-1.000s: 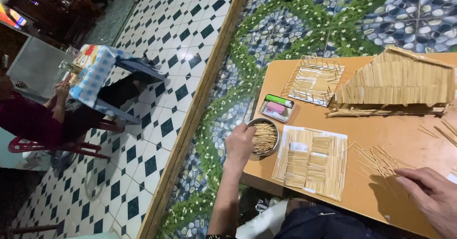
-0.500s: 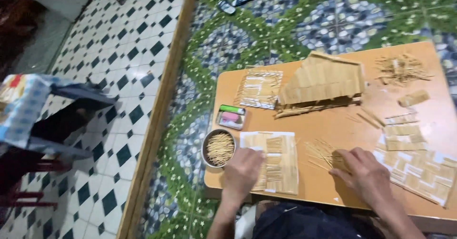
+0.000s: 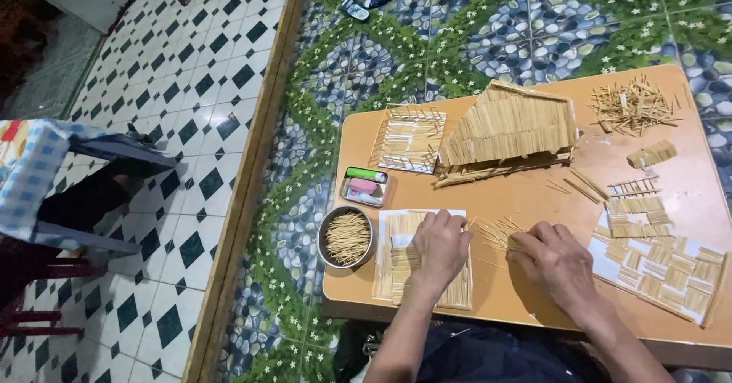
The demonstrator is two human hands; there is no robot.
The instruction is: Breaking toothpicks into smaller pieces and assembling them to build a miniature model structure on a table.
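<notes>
Round metal bowl of sticks (image 3: pixel 347 237) at desk (image 3: pixel 534 200) edge. Just right, left hand (image 3: pixel 440 247) flat and open, pressing stick panel on white paper (image 3: pixel 396 265). Further right, right hand (image 3: pixel 554 259) curled, fingertips pinching loose sticks (image 3: pixel 499 232). Beyond, stick-built roof model (image 3: pixel 509 130).

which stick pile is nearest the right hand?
The small loose fan of sticks between the two hands, touched by the right hand. The bowl of sticks sits beyond the left hand; the big heap lies at the table's far corner.
</notes>
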